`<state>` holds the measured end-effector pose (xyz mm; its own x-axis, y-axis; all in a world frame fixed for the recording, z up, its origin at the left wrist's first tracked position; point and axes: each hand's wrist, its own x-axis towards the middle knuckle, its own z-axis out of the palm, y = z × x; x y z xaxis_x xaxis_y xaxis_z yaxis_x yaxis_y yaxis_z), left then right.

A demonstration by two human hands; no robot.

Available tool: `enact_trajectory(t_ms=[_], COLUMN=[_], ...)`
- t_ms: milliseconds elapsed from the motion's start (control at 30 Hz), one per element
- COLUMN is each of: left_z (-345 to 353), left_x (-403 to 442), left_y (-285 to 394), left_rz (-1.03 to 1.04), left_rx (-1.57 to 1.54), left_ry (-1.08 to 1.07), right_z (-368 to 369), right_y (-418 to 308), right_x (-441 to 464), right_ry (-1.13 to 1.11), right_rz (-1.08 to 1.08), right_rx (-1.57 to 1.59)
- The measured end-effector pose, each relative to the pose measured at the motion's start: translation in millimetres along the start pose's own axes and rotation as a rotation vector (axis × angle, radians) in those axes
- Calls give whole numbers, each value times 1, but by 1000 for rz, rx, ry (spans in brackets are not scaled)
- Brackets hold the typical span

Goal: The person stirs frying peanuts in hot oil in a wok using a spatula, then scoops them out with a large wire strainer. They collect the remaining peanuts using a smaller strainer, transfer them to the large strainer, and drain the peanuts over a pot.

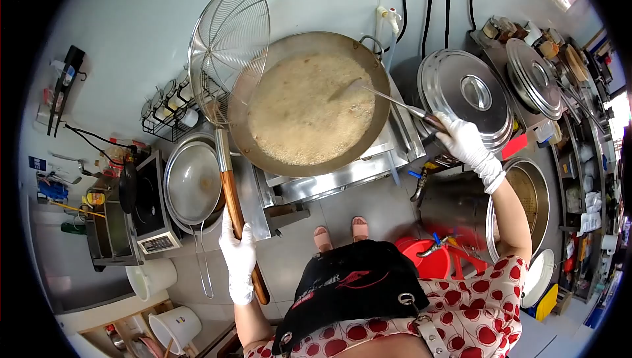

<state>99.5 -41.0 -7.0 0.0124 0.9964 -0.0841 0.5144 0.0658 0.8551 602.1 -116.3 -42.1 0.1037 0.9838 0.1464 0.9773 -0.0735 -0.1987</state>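
Observation:
My left hand (237,249), in a white glove, is closed round the wooden handle of a big wire skimmer (230,38). The skimmer's mesh basket is raised at the left rim of a large wok (289,168), partly over it. Bubbling, foamy liquid (309,111) fills the wok, and a few dark bits show in it. My right hand (465,144), gloved too, grips the dark handle of a spatula (405,104). The spatula's blade dips into the liquid on the right side; its tip is hidden there.
Left of the stove sits a metal strainer (192,180) on a bowl, below a wire rack of jars (178,104). A lidded steel pot (471,91) stands right of the wok. A tall steel pot (454,206) and red bucket (428,259) are near my right side.

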Motion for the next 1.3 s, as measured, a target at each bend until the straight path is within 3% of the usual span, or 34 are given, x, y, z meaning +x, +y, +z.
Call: enact_trajectory(t_ms=[167,400,567,633,733,867,1000,1167,1233,1300], left_z=[13,30,37,36,32,27,20,-1,-14,-26], left_x=[-8,-14,-15,-15,-14,-12,-11,-5,-1,8], left_y=[8,11,16,17,7,2,-3,-18,-23,-38], left_rz=[3,-38,-42,33,-8,-23,-24,5,25,82], left_rx=[5,-40,-48,61,-27,-63,-120,-142,-162,-76], left_ry=[11,58,86,86,77,57,15,-68,-112,-110], right_z=[21,62,91,101,103,97,85,158,195,214], right_y=[83,148,164,163,153,123,30,-85,-124,-166], right_x=[-13,-11,13,22,26,20,-3,-47,-58,-60], right_ry=[143,226,166,165,214,472,778,473,197,77], right_rz=[-62,13,186,202,205,197,184,151,120,42], right_rx=[-82,-6,22,-47,-7,-163,137,497,536,543])
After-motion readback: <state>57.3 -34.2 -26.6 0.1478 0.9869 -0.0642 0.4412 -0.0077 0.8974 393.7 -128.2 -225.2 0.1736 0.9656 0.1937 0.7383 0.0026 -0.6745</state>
